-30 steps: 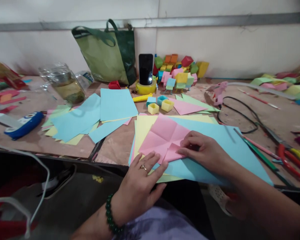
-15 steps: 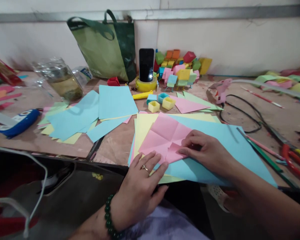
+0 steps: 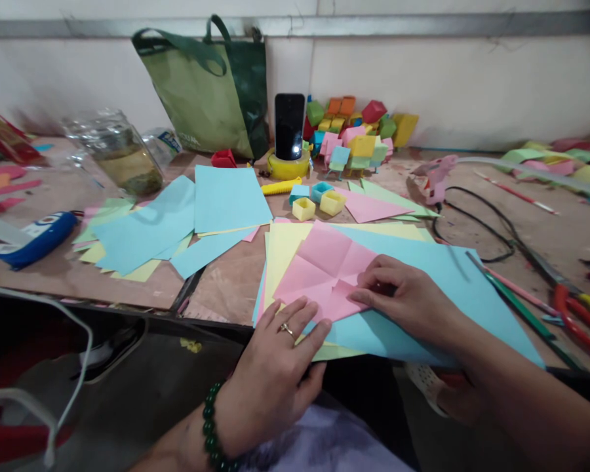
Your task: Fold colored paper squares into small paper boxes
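Observation:
A pink sheet of paper (image 3: 327,252) with crossing creases lies turned at an angle on a stack of coloured sheets, a large blue sheet (image 3: 452,295) and a yellow sheet (image 3: 281,255) among them. One corner of the pink paper is folded inward. My right hand (image 3: 403,295) pinches that folded corner between thumb and fingers. Spread flat, the fingers of my left hand (image 3: 288,351) rest on the pink paper's near left edge. A ring and a green bead bracelet are on my left hand and wrist.
Behind the stack stand small open paper boxes (image 3: 332,202), a phone (image 3: 289,126) and a pile of paper cubes (image 3: 354,141). A glue gun (image 3: 437,178), scissors (image 3: 563,298) and a green stick (image 3: 526,311) lie right. Left are loose sheets (image 3: 147,226) and a jar (image 3: 122,157).
Both hands stay almost where they were on the pink paper. The view has shifted very slightly; the fold looks nearly the same.

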`<state>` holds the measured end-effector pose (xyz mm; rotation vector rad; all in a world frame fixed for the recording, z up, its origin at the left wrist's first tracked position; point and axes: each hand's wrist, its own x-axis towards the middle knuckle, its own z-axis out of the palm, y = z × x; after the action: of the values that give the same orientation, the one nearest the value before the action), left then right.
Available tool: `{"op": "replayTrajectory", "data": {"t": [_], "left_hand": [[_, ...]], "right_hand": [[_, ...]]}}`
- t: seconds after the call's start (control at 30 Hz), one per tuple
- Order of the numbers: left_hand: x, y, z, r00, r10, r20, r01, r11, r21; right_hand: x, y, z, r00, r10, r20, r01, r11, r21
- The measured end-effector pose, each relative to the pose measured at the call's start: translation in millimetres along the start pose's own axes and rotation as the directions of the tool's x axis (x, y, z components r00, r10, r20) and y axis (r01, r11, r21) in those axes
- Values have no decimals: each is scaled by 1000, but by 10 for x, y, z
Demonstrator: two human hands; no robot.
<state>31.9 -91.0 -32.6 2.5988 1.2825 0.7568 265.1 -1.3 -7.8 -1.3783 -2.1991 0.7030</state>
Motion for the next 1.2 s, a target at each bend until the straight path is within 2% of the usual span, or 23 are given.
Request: {"op": "replayTrajectory", "data": {"t": [0.33, 0.47, 0.63, 0.77, 1.0, 1.2], "left_hand": [[51, 58, -60, 999, -22, 40, 21, 999, 42], [168, 69, -95, 998, 49, 41, -50, 999, 23], [323, 50, -161, 992, 104, 68, -107, 994, 37], [360, 66, -195, 990, 91, 106, -97, 994, 53], [338, 75, -197, 990, 86, 108, -92, 994, 57], [330, 68, -205, 991, 79, 105, -84, 996, 41]], "right_hand": [[3, -5, 11, 1000, -14, 3, 14, 998, -59], [26, -32, 12, 1000, -17, -9, 16, 993, -115], [59, -168, -7, 999, 25, 26, -17, 961, -277], [73, -249, -6, 997, 29, 65, -2, 924, -382], [70, -214, -12, 997, 27, 78, 6, 921, -389], [14, -95, -107, 996, 61, 62, -35, 933, -358]]}}
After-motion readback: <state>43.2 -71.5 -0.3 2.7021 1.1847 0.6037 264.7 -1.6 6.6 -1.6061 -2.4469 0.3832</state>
